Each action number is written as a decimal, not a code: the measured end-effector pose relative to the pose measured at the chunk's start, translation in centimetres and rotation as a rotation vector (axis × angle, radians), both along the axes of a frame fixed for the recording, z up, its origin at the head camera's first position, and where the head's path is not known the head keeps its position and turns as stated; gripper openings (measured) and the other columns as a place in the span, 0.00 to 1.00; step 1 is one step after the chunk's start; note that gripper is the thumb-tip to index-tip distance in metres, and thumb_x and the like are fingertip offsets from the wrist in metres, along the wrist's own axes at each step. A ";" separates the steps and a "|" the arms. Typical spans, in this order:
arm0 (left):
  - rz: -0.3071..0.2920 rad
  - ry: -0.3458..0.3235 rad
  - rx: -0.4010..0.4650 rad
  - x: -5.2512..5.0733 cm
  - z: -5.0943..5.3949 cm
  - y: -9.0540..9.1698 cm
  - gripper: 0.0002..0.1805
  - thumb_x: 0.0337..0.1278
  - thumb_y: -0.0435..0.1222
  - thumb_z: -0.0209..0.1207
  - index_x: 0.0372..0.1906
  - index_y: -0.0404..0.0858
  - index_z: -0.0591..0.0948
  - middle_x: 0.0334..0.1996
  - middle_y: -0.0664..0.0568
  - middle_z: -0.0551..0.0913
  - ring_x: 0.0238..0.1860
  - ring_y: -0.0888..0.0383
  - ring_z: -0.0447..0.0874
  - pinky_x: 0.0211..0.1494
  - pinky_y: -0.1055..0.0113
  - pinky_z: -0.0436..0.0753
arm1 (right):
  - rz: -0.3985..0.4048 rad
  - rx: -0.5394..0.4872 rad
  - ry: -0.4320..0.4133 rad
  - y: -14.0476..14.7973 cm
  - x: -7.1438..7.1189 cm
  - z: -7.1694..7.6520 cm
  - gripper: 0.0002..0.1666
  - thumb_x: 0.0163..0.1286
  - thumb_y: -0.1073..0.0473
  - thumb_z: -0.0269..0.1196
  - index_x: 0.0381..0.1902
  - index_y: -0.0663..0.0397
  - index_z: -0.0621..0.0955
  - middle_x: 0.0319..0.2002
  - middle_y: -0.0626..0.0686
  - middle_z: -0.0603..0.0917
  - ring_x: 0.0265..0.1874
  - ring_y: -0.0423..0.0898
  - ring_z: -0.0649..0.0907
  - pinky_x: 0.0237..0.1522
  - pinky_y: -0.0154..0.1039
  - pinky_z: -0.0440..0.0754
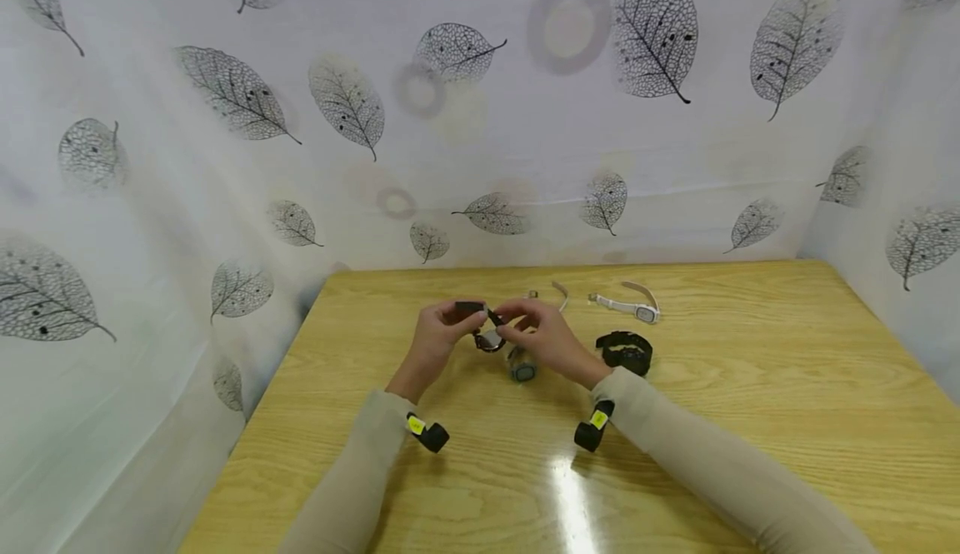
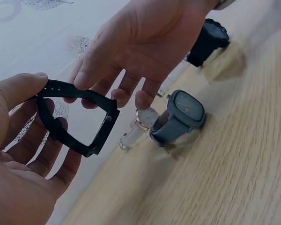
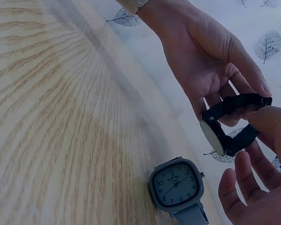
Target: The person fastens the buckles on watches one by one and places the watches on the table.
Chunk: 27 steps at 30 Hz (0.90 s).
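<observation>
Both hands hold a black wristwatch (image 1: 490, 341) in the air above the table. My left hand (image 1: 433, 344) pinches one part of its strap between thumb and fingers, and the strap forms a closed-looking loop in the left wrist view. From the other side, my right hand (image 1: 553, 339) pinches the strap nearer the case, its thumb on the band. Whether the clasp is fastened cannot be told. Below the right hand sits a grey square-faced watch (image 3: 175, 183) on the tabletop. A light-strapped watch with a gold-rimmed face (image 2: 147, 117) lies behind it, partly hidden.
Right of the hands, a chunky black watch (image 1: 628, 352) lies on the wooden table (image 1: 480, 479). A white-strapped watch (image 1: 643, 313) lies farther back. Behind the table hangs a pale leaf-print cloth (image 1: 510, 121), with more of it at both sides.
</observation>
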<state>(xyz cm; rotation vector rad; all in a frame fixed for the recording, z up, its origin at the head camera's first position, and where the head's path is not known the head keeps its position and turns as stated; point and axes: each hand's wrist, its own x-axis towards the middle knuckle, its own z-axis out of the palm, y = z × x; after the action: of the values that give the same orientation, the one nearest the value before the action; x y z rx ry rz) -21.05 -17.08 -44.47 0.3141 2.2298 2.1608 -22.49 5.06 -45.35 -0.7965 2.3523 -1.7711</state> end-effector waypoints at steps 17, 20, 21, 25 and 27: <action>0.020 -0.001 -0.055 0.6 0.4 1.2 0.18 0.62 0.39 0.72 0.53 0.34 0.87 0.47 0.42 0.88 0.44 0.52 0.86 0.48 0.58 0.87 | 0.002 0.004 0.020 1.0 -0.4 -0.1 0.22 0.77 0.52 0.64 0.65 0.50 0.81 0.53 0.53 0.85 0.45 0.60 0.86 0.42 0.49 0.88; 0.023 -0.002 -0.083 0.5 0.7 1.5 0.19 0.63 0.38 0.71 0.55 0.33 0.86 0.49 0.40 0.87 0.44 0.51 0.87 0.49 0.52 0.88 | -0.004 0.014 0.064 1.1 -0.5 1.4 0.22 0.77 0.54 0.63 0.66 0.52 0.80 0.52 0.56 0.84 0.45 0.62 0.85 0.43 0.49 0.87; 0.021 0.006 -0.094 0.5 0.7 1.6 0.19 0.62 0.38 0.71 0.55 0.33 0.86 0.49 0.40 0.87 0.45 0.51 0.87 0.49 0.52 0.88 | -0.001 0.027 0.082 1.1 -0.6 1.9 0.22 0.77 0.54 0.64 0.66 0.51 0.80 0.53 0.56 0.84 0.45 0.60 0.85 0.43 0.49 0.87; 0.040 0.064 -0.162 0.0 0.4 2.0 0.16 0.60 0.39 0.73 0.50 0.35 0.88 0.45 0.43 0.89 0.44 0.52 0.88 0.47 0.60 0.88 | 0.034 0.124 0.200 0.6 -0.8 3.6 0.21 0.75 0.53 0.66 0.63 0.48 0.83 0.53 0.55 0.83 0.41 0.48 0.84 0.41 0.46 0.85; 0.053 0.105 -0.190 -0.2 0.1 2.2 0.14 0.59 0.39 0.74 0.46 0.35 0.89 0.42 0.46 0.89 0.43 0.53 0.88 0.45 0.63 0.88 | 0.059 0.170 0.249 0.5 -1.2 3.7 0.21 0.74 0.51 0.67 0.62 0.46 0.83 0.52 0.52 0.82 0.38 0.44 0.81 0.38 0.43 0.83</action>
<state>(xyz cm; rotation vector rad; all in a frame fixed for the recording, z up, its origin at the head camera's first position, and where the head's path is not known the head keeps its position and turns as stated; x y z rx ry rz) -21.23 -14.90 -44.35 0.3751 2.5037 1.9790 -23.71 5.54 -41.61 -1.1022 2.5588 -1.5003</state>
